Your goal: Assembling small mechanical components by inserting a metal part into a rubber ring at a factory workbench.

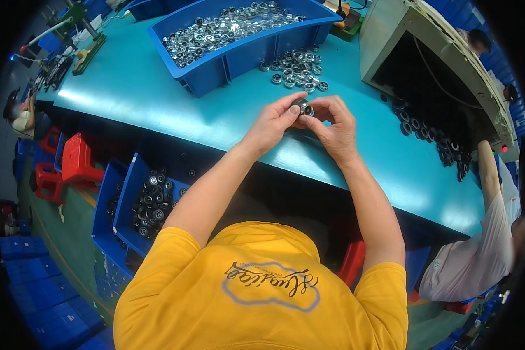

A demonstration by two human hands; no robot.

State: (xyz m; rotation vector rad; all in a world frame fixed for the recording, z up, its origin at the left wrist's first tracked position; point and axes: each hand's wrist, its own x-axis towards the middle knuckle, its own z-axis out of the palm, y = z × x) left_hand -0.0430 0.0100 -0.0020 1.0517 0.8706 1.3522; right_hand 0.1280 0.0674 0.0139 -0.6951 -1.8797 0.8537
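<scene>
Over the front part of the teal table I hold a small round part, chrome with a black ring, between both hands. My left hand pinches it between thumb and fingers from the left. From the right, the thumb and fingertips of my right hand close on the same part. Just beyond my hands lies a loose pile of similar chrome-and-black parts. Behind that stands a blue bin heaped with shiny chrome parts. The fingers hide some of the held part.
A beige box-like machine housing with a dark opening stands at the right, black rings spilling before it. A co-worker's arm reaches toward it. Below the table's left edge are blue bins with black parts, and red stools.
</scene>
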